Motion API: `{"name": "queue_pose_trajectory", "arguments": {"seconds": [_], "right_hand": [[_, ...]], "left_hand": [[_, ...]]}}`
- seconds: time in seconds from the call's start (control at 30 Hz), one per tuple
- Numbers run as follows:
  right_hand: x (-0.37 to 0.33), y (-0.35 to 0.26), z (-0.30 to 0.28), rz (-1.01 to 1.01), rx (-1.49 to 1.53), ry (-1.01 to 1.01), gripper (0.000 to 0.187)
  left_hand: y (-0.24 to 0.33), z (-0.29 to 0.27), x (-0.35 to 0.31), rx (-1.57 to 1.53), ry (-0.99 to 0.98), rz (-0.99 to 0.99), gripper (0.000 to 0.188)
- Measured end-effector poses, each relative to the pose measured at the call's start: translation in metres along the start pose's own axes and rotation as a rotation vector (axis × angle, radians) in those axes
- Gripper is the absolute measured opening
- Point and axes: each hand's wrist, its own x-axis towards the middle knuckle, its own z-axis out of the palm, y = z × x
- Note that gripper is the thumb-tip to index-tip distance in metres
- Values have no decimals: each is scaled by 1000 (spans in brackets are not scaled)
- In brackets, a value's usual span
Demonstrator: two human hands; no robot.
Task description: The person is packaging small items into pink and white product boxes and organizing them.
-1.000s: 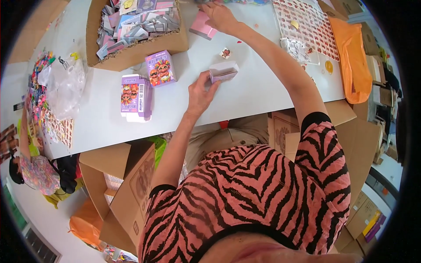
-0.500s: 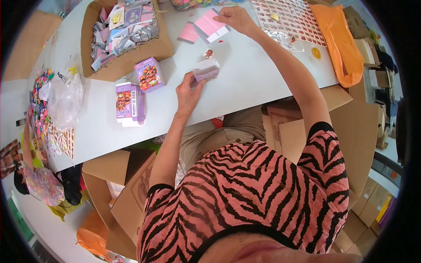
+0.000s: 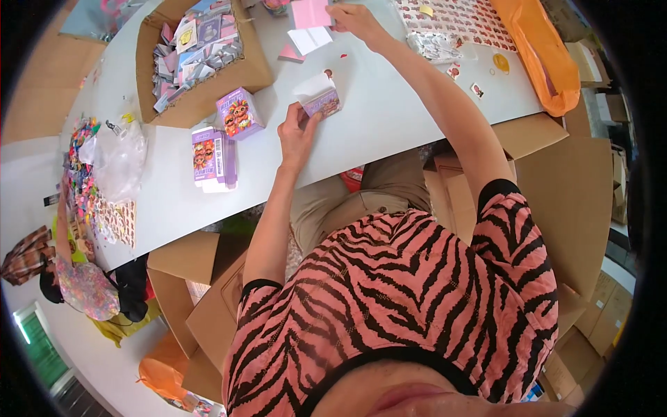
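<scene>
a cardboard box (image 3: 258,68) of packets is set at the far left of the white bench (image 3: 389,125). two purple cartons (image 3: 238,113) (image 3: 213,156) are seen near it, an orange bag (image 3: 549,62) at the right.

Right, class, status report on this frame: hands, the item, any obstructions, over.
Left hand gripping small purple carton with open white flap. Right hand stretched to pink paper sheets at far edge of white table. Nothing between them.
</scene>
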Motion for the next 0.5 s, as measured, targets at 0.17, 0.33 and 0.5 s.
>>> {"name": "queue_pose_trajectory", "arguments": {"seconds": [0.17,0.33,0.5], "right_hand": [[12,-9,9,-228,-129,91,32],[-58,-92,13,-443,-191,23,28],[-161,-155,-13,-451,-431,-153,17]], "left_hand": [[22,-2,-4,-49,-18,58,31],[48,-25,-31,122,79,125,33],[50,-27,-40,153,96,168,34]]}}
